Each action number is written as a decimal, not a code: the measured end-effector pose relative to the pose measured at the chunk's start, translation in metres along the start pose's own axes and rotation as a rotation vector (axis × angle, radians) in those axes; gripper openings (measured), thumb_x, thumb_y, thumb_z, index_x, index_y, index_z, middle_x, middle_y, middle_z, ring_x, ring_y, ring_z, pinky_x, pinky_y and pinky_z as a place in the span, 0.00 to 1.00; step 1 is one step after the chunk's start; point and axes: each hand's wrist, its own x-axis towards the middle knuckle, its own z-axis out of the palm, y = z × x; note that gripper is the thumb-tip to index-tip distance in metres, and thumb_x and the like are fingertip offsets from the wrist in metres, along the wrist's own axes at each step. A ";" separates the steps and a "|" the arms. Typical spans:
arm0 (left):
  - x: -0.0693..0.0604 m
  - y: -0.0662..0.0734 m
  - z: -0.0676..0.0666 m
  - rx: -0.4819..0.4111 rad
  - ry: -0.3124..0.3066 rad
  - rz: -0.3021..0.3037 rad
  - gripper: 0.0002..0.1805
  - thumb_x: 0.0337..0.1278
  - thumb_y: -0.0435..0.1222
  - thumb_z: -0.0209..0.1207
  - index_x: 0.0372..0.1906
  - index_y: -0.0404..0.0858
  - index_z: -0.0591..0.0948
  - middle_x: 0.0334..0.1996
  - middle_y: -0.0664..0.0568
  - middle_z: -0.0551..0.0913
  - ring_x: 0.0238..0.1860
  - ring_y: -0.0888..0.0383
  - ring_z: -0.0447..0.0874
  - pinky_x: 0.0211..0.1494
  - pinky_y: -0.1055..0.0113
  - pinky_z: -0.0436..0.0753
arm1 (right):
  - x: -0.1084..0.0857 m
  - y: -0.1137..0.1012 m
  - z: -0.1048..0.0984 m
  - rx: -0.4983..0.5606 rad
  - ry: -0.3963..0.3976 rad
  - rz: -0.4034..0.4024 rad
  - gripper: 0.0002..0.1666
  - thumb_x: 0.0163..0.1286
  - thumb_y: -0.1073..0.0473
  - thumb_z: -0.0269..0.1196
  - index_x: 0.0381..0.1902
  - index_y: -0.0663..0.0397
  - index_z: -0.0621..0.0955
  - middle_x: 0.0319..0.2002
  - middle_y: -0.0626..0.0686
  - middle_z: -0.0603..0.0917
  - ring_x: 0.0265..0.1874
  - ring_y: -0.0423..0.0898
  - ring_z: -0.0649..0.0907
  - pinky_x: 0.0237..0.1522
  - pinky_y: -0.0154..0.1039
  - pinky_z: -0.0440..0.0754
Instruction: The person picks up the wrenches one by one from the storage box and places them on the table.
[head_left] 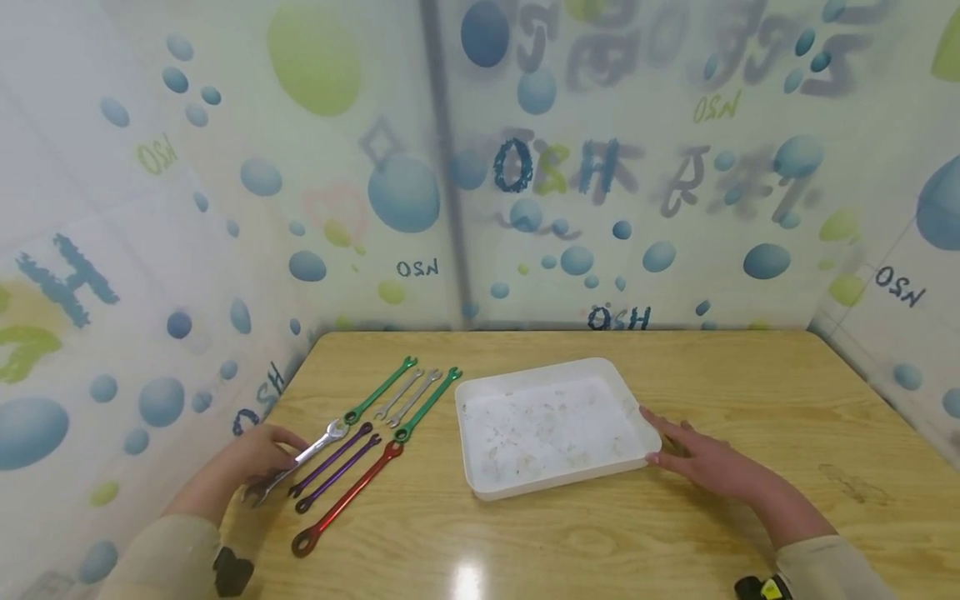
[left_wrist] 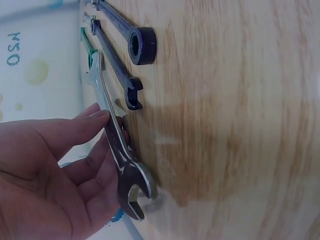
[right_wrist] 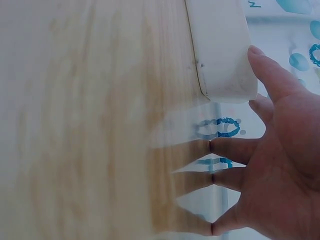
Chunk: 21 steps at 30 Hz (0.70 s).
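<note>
My left hand [head_left: 261, 454] pinches a large silver combination wrench [head_left: 306, 455] between thumb and fingers at the left of the table. In the left wrist view, the open-end jaw of this silver wrench [left_wrist: 131, 181] points toward the camera, and its shaft lies under the thumb. Beside it lie two purple wrenches [head_left: 337, 473] and a red wrench [head_left: 351, 495]. My right hand [head_left: 708, 458], fingers spread, touches the right side of a shallow white tray [head_left: 555, 482]. In the right wrist view, the thumb [right_wrist: 272, 72] rests against the tray's rim; other fingertips meet the table.
Farther back lie two green wrenches [head_left: 429, 403] and two small silver wrenches [head_left: 414, 398]. The tray's floor has brownish marks. A wooden table [head_left: 570, 542] carries everything, with patterned walls [head_left: 525, 250] around its back and sides.
</note>
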 end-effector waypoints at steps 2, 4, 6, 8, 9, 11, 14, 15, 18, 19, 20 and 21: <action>0.001 0.000 0.000 0.007 -0.002 -0.013 0.14 0.56 0.27 0.61 0.48 0.31 0.83 0.37 0.45 0.83 0.37 0.52 0.81 0.39 0.57 0.79 | 0.000 0.000 0.000 -0.001 0.000 -0.003 0.46 0.71 0.38 0.56 0.78 0.44 0.52 0.72 0.71 0.53 0.67 0.78 0.46 0.53 0.81 0.41; 0.003 0.000 0.000 0.011 -0.006 -0.023 0.13 0.55 0.27 0.62 0.47 0.32 0.83 0.36 0.46 0.84 0.36 0.52 0.81 0.39 0.56 0.79 | 0.000 0.000 0.000 0.002 0.000 -0.003 0.46 0.71 0.38 0.56 0.78 0.44 0.53 0.72 0.71 0.53 0.67 0.78 0.46 0.53 0.81 0.42; 0.003 0.000 -0.001 0.010 -0.008 -0.023 0.13 0.55 0.27 0.62 0.46 0.32 0.84 0.35 0.47 0.84 0.35 0.53 0.81 0.38 0.58 0.78 | -0.001 0.000 0.001 0.007 -0.002 0.001 0.46 0.70 0.37 0.56 0.78 0.45 0.53 0.72 0.70 0.53 0.68 0.77 0.46 0.54 0.81 0.42; 0.004 0.000 -0.001 0.007 -0.006 -0.025 0.12 0.54 0.27 0.62 0.46 0.32 0.84 0.33 0.48 0.84 0.33 0.53 0.80 0.35 0.60 0.78 | -0.001 0.000 0.001 0.005 0.000 0.000 0.46 0.70 0.37 0.57 0.78 0.44 0.53 0.72 0.70 0.53 0.68 0.77 0.46 0.54 0.81 0.42; 0.004 0.001 -0.001 0.007 -0.007 -0.022 0.12 0.54 0.27 0.62 0.46 0.31 0.84 0.33 0.48 0.83 0.33 0.53 0.79 0.35 0.61 0.77 | 0.000 0.000 0.000 0.003 0.002 -0.001 0.46 0.70 0.37 0.57 0.78 0.44 0.53 0.72 0.71 0.53 0.68 0.77 0.46 0.53 0.81 0.41; 0.004 0.002 -0.001 0.005 -0.004 -0.023 0.12 0.54 0.27 0.62 0.45 0.31 0.84 0.32 0.48 0.83 0.32 0.53 0.79 0.34 0.61 0.77 | 0.000 0.000 0.000 -0.002 0.004 -0.001 0.46 0.70 0.37 0.56 0.78 0.43 0.53 0.72 0.71 0.54 0.68 0.77 0.46 0.53 0.81 0.41; 0.005 0.003 0.000 0.015 0.006 -0.042 0.11 0.54 0.26 0.62 0.44 0.32 0.85 0.31 0.48 0.83 0.32 0.53 0.79 0.34 0.61 0.78 | 0.000 0.001 0.000 -0.004 0.004 0.002 0.46 0.70 0.36 0.56 0.78 0.42 0.52 0.72 0.70 0.54 0.68 0.77 0.46 0.53 0.81 0.40; 0.006 0.003 0.000 0.019 0.010 -0.047 0.11 0.54 0.26 0.63 0.43 0.32 0.85 0.31 0.48 0.83 0.32 0.53 0.79 0.34 0.61 0.78 | 0.000 0.001 0.001 -0.005 0.003 0.002 0.46 0.70 0.36 0.56 0.78 0.43 0.52 0.72 0.70 0.54 0.68 0.76 0.46 0.53 0.81 0.39; 0.007 0.003 0.002 0.033 0.027 -0.065 0.09 0.54 0.26 0.63 0.42 0.32 0.85 0.30 0.48 0.83 0.32 0.53 0.79 0.34 0.61 0.78 | 0.000 0.001 0.001 0.006 0.001 0.003 0.47 0.69 0.35 0.56 0.78 0.42 0.53 0.73 0.69 0.54 0.69 0.75 0.46 0.53 0.81 0.38; 0.007 0.003 0.002 0.035 0.032 -0.066 0.09 0.54 0.26 0.63 0.42 0.31 0.85 0.30 0.48 0.83 0.32 0.53 0.79 0.34 0.60 0.78 | 0.000 0.001 0.001 0.004 0.003 -0.001 0.47 0.69 0.36 0.56 0.78 0.43 0.53 0.73 0.69 0.54 0.69 0.76 0.46 0.53 0.81 0.38; 0.008 0.003 0.003 0.036 0.035 -0.067 0.09 0.54 0.26 0.63 0.41 0.31 0.85 0.31 0.48 0.83 0.32 0.53 0.79 0.34 0.60 0.78 | 0.000 0.001 0.001 0.001 0.004 -0.003 0.47 0.70 0.36 0.56 0.78 0.43 0.53 0.73 0.69 0.54 0.68 0.76 0.46 0.53 0.81 0.38; 0.008 0.003 0.003 0.037 0.038 -0.068 0.09 0.54 0.26 0.62 0.41 0.31 0.85 0.31 0.47 0.82 0.32 0.52 0.78 0.34 0.60 0.78 | 0.000 0.001 0.001 0.003 0.006 -0.002 0.47 0.69 0.36 0.56 0.78 0.42 0.53 0.73 0.69 0.54 0.69 0.76 0.46 0.53 0.81 0.38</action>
